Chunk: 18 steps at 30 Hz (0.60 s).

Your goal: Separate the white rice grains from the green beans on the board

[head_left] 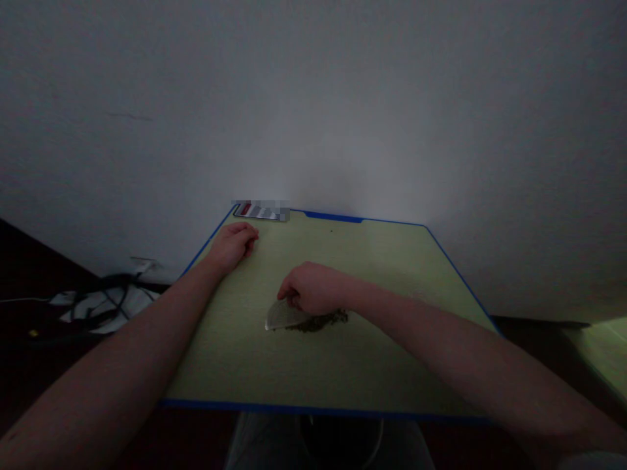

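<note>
My right hand (316,289) is over the middle of the table, its fingers closed on a pale, half-round flat scraper (284,316). The scraper's curved edge points left, and my hand covers part of it. Small dark crumbs (321,323) lie in a loose band along its near side and below my wrist. On the left part of the table rests my left hand (235,245), its fingers curled in and nothing visible in them. It is apart from the scraper and the crumbs, just in front of a phone (261,212).
The pale yellow table (235,365) has a blue rim and stands against a grey wall (313,104). Black cables (115,290) lie on the floor at left. A dark round container (340,440) is between my legs, below the near table edge.
</note>
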Motion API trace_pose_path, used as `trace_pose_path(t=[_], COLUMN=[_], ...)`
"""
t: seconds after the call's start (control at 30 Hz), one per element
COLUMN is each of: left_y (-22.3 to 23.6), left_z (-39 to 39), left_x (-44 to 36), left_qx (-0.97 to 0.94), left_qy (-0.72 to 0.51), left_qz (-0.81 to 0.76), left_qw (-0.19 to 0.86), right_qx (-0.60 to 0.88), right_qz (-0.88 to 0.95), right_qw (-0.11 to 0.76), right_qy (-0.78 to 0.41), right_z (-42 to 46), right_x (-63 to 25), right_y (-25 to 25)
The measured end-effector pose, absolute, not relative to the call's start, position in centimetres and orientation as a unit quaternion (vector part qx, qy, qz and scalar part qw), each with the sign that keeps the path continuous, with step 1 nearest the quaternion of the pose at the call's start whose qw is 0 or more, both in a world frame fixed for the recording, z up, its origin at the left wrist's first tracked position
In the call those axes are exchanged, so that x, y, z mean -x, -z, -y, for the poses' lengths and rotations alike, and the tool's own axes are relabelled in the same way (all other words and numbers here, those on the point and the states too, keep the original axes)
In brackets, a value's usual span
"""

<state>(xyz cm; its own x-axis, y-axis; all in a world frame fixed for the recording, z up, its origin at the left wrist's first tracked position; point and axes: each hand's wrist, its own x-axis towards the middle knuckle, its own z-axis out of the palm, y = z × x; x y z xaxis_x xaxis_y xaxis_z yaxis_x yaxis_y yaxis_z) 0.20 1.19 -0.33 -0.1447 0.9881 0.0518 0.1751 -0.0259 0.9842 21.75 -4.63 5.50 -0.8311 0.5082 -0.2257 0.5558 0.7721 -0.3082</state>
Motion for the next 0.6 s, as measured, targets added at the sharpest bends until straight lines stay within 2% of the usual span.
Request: trace_pose_path(t=[0.6], left_y=[0.5], left_z=[-1.2], left_x=[-0.1], left_qx=[-0.529], left_qy=[-0.485], left_qz=[-0.573], left_qw=[0.395], right_qx=[-0.298], right_qz=[-0.929], right_qw=[0.08], right_qy=[0.204], right_z=[9.7], right_x=[-26.1], right_y=[-6.1])
